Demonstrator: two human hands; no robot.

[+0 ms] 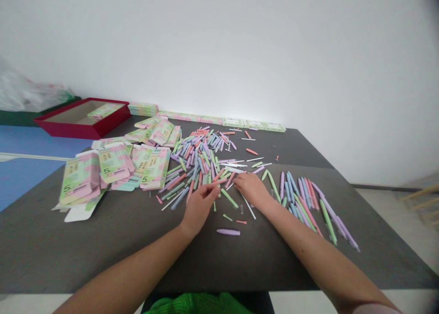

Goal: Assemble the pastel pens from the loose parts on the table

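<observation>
Dark tabletop (219,263), open front — left hand (200,209), right hand (252,189) amid pen parts (202,163), grips unclear

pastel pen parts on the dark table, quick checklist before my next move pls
1. Left hand empty: cannot tell, its fingertips are among the pen parts.
2. Right hand empty: cannot tell, its fingers rest at the pile's edge.
3. Pile of pen parts apart from the flat printed boxes: not ok, its edge reaches them.
4. Lilac pen part gathered in: not ok, it lies alone near the table's front.
5. Lined-up pens apart from the pile: ok, the right hand lies between them.
6. Red tray has room: ok, one box lies inside.
</observation>
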